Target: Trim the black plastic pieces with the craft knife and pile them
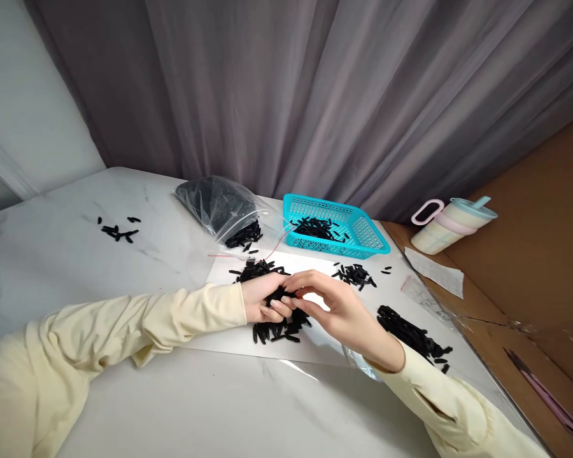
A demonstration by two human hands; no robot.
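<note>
Left hand (269, 299), one: curling around a handful of black slivers (280, 294), holding them at the centre. Right hand (339, 310), one: arching in from 3 o'clock, its thumb and fingers bending toward the handful; whether the fingertips are pinching a sliver, I cannot tell.

Beneath the hands: a loose heap of black slivers (286, 327), spreading on a white sheet (322, 346), itself lying on the marbled white surface (172, 407).

Placed around the hands:
- 11 o'clock: clear zip bag (214, 207), lying open, dark contents spilling at its mouth.
- 1 o'clock: turquoise perforated basket (332, 244), holding more slivers.
- 10 o'clock: small scatter (119, 233), resting alone.
- Between 2 and 3 o'clock: small pile (356, 275).
- Between 3 and 4 o'clock: denser pile (410, 334) (slivers largely lying lengthwise).
- 2 o'clock: lidded tumbler (451, 227), standing behind a paper slip (434, 272).
- 4 o'clock: pink-handled tool (547, 391), lying on brown cardboard (496, 381).
</note>
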